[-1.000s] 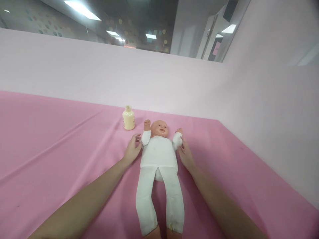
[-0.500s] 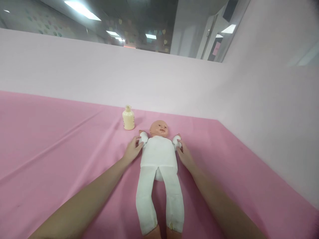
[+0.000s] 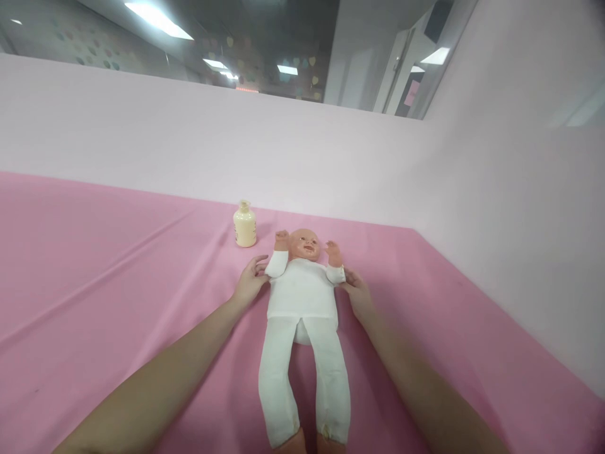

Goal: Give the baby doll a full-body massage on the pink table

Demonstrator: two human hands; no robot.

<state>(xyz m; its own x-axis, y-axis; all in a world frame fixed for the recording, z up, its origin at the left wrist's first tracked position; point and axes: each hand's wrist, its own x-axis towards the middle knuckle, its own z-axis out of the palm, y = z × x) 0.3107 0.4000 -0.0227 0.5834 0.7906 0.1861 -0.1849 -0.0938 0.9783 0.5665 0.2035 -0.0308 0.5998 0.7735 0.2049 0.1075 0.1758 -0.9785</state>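
A baby doll (image 3: 302, 293) in a white top and white trousers lies on its back, head away from me. Its forearms are raised beside its head. To the doll's left-hand side in the picture, my left hand (image 3: 250, 280) has its fingers spread, the thumb close against the white sleeve at the elbow. On the other side, my right hand (image 3: 358, 293) touches the opposite elbow, fingers apart and their tips partly hidden by the sleeve. A cream-coloured pump bottle (image 3: 244, 227) stands upright beyond my left hand.
A pink cloth (image 3: 142, 265) with some creases covers the surface under the doll. White walls (image 3: 283, 157) rise behind and at the right. Above the back wall, a glass pane (image 3: 265, 38) shows ceiling lights and a door.
The doll's forearms have swung up from lying low beside the head, baring their ends. Both my hands have loosened and drawn slightly back to the elbows.
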